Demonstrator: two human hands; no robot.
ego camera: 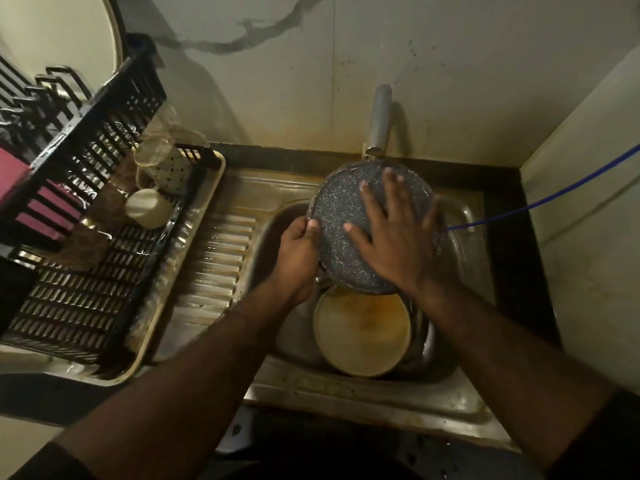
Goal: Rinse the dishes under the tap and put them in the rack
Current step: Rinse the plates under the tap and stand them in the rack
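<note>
Speckled grey stone-finish coats the round pan (349, 230) I hold tilted over the steel sink (460, 216), just under the grey tap (379, 119). My left hand (298, 251) clamps its rim, thumb on top. My right hand (398, 233) lies flat on the pan, fingers (391, 188) spread apart. Below my wrists a round cream plate (363, 334) sits in the basin. Left of my left fingers stands the black plastic rack (104, 188) holding 1 white mug (147, 207).
</note>
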